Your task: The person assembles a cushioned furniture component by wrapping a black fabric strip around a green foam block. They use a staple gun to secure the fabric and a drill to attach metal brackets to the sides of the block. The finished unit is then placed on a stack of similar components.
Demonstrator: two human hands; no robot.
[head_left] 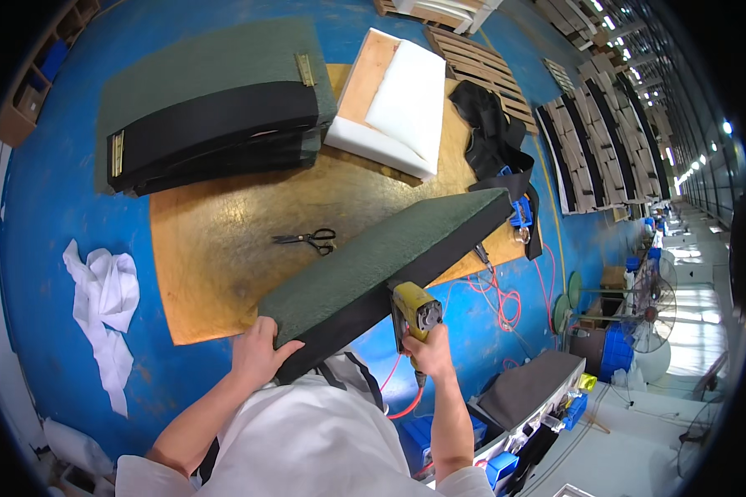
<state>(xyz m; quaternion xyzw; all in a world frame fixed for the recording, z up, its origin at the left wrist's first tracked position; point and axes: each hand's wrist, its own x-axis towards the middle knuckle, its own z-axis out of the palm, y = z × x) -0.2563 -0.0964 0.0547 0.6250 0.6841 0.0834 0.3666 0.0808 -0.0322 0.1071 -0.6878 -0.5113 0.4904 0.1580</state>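
Head view:
Panel: I see the green upholstered panel (381,257) on the brown worktable (215,257), near end overhanging toward the body.
Left hand (257,352): fingers wrapped on the panel's near corner, steadying it for the tool.
Right hand (429,348): fist closed around the yellow pneumatic stapler (413,313), nose against the panel's black underside edge.
Axis: long axis runs from near-left to far-right, far end by the black straps (493,137).
Aside: scissors (308,239) lie clear on the table.

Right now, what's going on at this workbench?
A person is working on a long green upholstered panel tilted on edge over a wooden board on the blue workbench. The left hand grips the panel's near end, while the right hand presses a yellow staple gun against its black underside. Scissors, more stacked panels and a foam cushion lie beyond.
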